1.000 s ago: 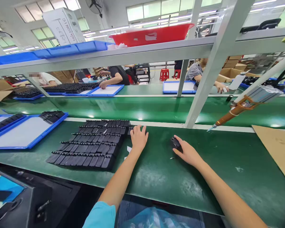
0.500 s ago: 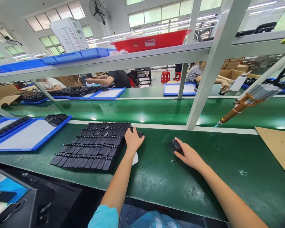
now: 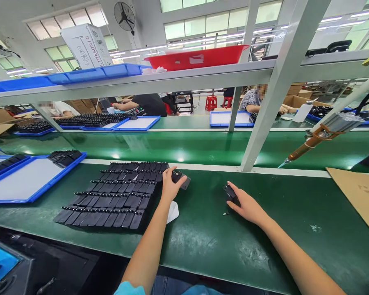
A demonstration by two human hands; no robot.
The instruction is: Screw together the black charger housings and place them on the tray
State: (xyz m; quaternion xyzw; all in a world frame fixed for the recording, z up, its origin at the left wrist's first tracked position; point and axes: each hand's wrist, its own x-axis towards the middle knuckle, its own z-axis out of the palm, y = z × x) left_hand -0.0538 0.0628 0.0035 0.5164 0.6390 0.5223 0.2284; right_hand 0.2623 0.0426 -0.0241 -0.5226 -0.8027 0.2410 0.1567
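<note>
My left hand [image 3: 171, 185] grips a small black plastic housing [image 3: 184, 181] between thumb and fingers, just right of the far corner of a block of similar parts. That block [image 3: 110, 196] is several rows of black housings laid side by side on the green bench. In my right hand [image 3: 244, 203] is another black housing [image 3: 229, 192], its outer end poking past the fingers, low over the bench or resting on it; I cannot tell which. A white piece [image 3: 172, 212] lies partly under my left forearm. A tiny shiny scrap [image 3: 225, 214] is near my right thumb.
Blue-rimmed trays [image 3: 33, 200] stand at the left, with black parts in them. A glue dispenser [image 3: 307, 145] hangs at the right above a cardboard sheet [image 3: 356, 192]. The frame post [image 3: 264, 106] rises behind my right hand. People work across the green belt [image 3: 184, 143].
My left hand has drawn a black housing to the right, away from the block's corner, so more of it shows. My right hand keeps its housing nearly in place. The view has shifted slightly.
</note>
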